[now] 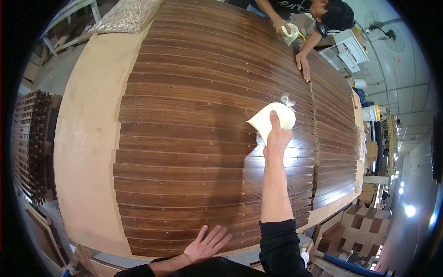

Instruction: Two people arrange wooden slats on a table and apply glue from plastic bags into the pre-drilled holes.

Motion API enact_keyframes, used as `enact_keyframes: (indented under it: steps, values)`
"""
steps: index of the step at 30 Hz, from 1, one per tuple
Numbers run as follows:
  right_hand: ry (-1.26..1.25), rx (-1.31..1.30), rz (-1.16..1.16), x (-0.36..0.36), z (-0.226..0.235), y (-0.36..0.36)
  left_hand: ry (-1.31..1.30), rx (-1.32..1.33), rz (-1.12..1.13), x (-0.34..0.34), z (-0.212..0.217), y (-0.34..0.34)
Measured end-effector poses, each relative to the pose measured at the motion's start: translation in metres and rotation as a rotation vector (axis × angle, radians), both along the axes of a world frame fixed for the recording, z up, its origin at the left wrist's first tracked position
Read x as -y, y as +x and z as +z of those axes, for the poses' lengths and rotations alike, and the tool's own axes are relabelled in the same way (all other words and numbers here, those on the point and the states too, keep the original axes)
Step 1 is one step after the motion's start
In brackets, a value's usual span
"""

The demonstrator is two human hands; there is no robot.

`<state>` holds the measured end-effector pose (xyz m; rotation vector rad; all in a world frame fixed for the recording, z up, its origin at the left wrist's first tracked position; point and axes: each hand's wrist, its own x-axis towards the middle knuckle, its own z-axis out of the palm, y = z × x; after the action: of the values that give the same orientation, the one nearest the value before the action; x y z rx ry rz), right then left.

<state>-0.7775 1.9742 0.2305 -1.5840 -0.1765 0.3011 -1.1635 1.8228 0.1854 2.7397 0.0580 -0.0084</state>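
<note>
Squeezing a cream glue bag (272, 119) in the right hand (277, 138) mid-table, left hand (207, 244) flat and empty on near dark slats (194, 152); progress across them unclear.

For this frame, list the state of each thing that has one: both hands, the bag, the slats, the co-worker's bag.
Right hand: gripping the cream squeeze bag.
Cream squeeze bag: filled, knotted, tip down over the slats.
Left hand: flat, fingers spread, on the slats.
Dark wooden slats: laid side by side.
Co-worker's bag: held.
</note>
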Motion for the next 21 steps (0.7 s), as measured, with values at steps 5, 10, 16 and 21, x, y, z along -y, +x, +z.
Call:
enact_keyframes:
  steps: [5, 10, 16, 21]
  values:
    - [-0.004, 0.001, -0.004, -0.001, 0.001, -0.001, 0.020, 0.002, -0.006, 0.001, -0.001, 0.000]
    - [0.000, -0.013, -0.003, -0.002, -0.003, -0.001, 0.028, 0.017, 0.012, 0.001, -0.002, 0.000]
    - [-0.037, -0.013, 0.002, -0.001, -0.005, -0.001, 0.002, -0.004, 0.002, 0.001, -0.001, -0.001]
    - [0.093, -0.151, -0.099, 0.037, 0.008, -0.023, 0.018, 0.015, 0.031, 0.003, -0.003, 0.000]
